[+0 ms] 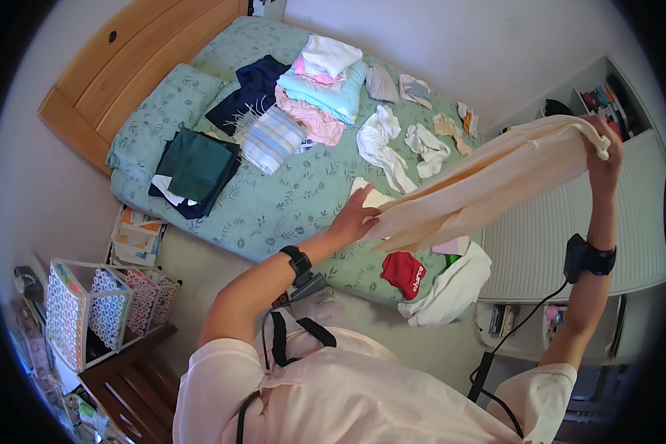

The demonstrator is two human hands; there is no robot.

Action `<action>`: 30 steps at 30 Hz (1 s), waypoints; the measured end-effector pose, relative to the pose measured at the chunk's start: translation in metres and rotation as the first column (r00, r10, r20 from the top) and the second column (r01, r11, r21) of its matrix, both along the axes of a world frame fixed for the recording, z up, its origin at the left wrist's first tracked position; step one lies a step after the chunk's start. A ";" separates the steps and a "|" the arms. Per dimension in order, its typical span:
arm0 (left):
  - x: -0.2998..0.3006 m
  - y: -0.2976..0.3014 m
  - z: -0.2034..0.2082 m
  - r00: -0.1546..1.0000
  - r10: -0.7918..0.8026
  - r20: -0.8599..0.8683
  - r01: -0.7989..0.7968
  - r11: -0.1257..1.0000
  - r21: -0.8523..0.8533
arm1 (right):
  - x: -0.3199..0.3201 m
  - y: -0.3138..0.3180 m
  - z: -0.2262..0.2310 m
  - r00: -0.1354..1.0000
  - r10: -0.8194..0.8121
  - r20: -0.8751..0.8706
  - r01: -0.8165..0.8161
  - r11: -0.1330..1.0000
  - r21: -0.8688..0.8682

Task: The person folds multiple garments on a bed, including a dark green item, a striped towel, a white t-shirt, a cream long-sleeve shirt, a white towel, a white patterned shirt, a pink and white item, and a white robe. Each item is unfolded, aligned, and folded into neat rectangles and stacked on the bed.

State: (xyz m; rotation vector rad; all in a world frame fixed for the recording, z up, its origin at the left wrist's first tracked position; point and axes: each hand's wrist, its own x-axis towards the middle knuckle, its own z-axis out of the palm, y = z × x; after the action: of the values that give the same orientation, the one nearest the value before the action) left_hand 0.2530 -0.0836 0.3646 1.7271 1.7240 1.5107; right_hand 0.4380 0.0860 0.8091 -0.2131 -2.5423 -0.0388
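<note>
Stretched between my two hands is a long cream cloth (488, 177), hanging in lengthwise folds; its exact kind does not show. My right hand (605, 154), raised at the far right, grips the end where a pale knotted cord sticks out. Lower and nearer the bed's middle, my left hand (353, 217) pinches the other end. A small white cloth (368, 192) lies on the bed just behind my left hand. Below the stretched cloth are a red cloth (403, 275) with white lettering and a crumpled white garment (455, 285) at the bed's near edge.
Folded dark green clothes (192, 166), a striped fringed scarf (272, 139) and a light blue stack (325, 89) sit on the green bed (274, 214). Loose white clothes (383, 140) lie farther right. A ribbed white cabinet (562, 229) borders the right; a marker rack (107, 307) stands left.
</note>
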 end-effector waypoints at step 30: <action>-0.212 -0.125 -0.042 0.930 0.363 0.058 -0.362 0.932 -0.031 | 0.030 0.095 -0.078 0.862 -0.250 0.441 0.365 0.910 -0.198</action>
State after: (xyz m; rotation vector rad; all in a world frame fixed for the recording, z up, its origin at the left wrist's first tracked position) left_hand 0.0413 -0.2086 0.3222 1.3856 2.1038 1.6635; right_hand 0.4680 0.1809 0.7312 -0.8050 -2.8945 0.1659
